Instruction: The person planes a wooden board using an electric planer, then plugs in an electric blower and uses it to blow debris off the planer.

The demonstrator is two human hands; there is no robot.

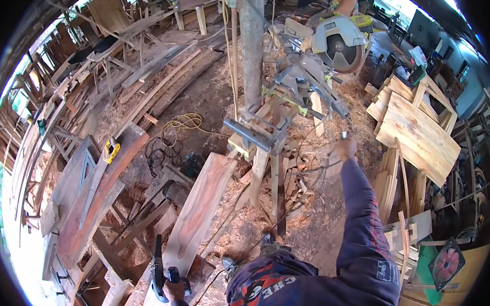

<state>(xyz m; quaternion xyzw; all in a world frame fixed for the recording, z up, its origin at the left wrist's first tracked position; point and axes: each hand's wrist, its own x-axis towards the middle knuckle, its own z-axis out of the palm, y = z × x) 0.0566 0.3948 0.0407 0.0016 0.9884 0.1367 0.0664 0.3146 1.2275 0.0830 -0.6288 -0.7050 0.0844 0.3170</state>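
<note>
At the lower left, my left hand (174, 289) is closed around the handle of a dark power tool (158, 259) with a teal edge. The tool rests at the near end of a long reddish plank (200, 209); its exact kind is hard to make out. My right hand (344, 149) reaches out at arm's length, fingers closed. A small pale tip shows above those fingers, and what they hold is unclear. Beyond it stands a mitre saw (339, 47) with a round blade.
A metal post (252, 48) rises mid-view beside a wooden stand. A yellow cord (188, 120) lies coiled on the shaving-strewn floor. Left, a board carries a yellow tool (111, 150) and a metal square (87, 167). Wide panels (418, 134) lean right. Another person's arm (346, 4) shows behind.
</note>
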